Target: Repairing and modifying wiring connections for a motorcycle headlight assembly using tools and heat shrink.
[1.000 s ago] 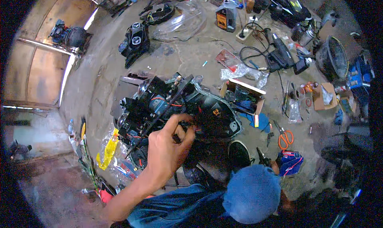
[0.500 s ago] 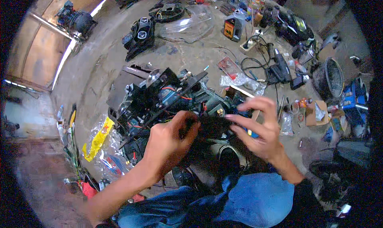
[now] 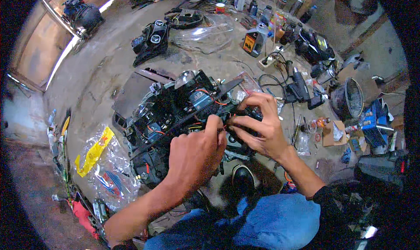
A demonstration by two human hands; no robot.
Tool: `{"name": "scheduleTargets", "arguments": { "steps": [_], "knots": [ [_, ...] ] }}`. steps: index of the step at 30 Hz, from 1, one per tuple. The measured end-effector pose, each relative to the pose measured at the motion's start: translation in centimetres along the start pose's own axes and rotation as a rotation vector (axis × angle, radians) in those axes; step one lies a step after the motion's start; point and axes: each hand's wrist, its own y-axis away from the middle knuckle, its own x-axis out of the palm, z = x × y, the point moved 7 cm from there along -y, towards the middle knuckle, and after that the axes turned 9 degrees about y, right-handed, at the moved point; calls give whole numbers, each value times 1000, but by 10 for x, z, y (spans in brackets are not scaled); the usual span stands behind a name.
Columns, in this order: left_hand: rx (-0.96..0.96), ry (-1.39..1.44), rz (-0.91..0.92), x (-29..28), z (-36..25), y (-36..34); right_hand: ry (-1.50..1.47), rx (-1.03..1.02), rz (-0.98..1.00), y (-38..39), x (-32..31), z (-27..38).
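A black vehicle headlight assembly point(image 3: 175, 114) with wiring and orange leads lies on the floor in front of me. Over its near right side, both hands meet with their fingertips almost touching. My left hand point(image 3: 194, 156) is closed, thumb and forefinger pinched together. My right hand point(image 3: 262, 129) pinches from the other side, its fingers curled. A thin reddish wire point(image 3: 225, 127) shows between the fingertips; its ends are hidden by the fingers and dark parts. Within the assembly sits a blue-grey module point(image 3: 201, 100).
Left of the assembly lies a clear plastic bag point(image 3: 111, 175) with a yellow strip point(image 3: 95, 153). A heat gun point(image 3: 298, 86), power strip point(image 3: 267, 61) and oil bottle point(image 3: 253, 40) are at the right and far right. A black bucket point(image 3: 348, 97) stands beyond. My shoe point(image 3: 243, 180) is close below my hands.
The dark blurred item between my hands no longer shows there. My right hand has moved left and in, its spread fingers now pinching by the left fingertips. The whole view has shifted slightly.
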Motion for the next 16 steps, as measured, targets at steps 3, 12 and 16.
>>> {"name": "scheduleTargets", "arguments": {
  "steps": [3,12,16],
  "knots": [
    [-116,-95,12,5,2,1,17,-23,47,-3,0,1],
    [-155,35,-48,-3,8,6,-107,-47,177,-14,9,1],
    [-167,151,-3,-3,16,7,-144,-42,195,-14,11,-2]
  ]
}}
